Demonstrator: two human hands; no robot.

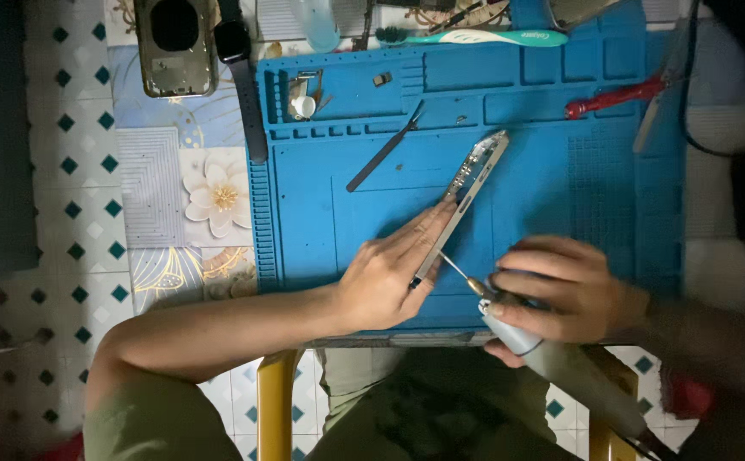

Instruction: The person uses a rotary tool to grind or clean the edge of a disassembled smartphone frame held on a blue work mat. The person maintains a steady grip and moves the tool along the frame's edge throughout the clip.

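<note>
Two hands meet low on a ribbed blue silicone mat (pixel 560 171). The left hand (pixel 389 273) pins a thin metal phone frame (pixel 466 192) on edge — fingers pinched along it. The right hand (pixel 564 286) is wrapped around a grey electric screwdriver (pixel 518 329), tip touching the frame. Black tweezers (pixel 385 149) lie just beyond; red-handled cutters (pixel 616 96), a teal toothbrush (pixel 475 37) and a phone back housing (pixel 174 43) sit further off.

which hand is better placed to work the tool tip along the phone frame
Right: the right hand already grips the rotary tool, tip at the phone frame. The left hand steadies that frame.
</note>
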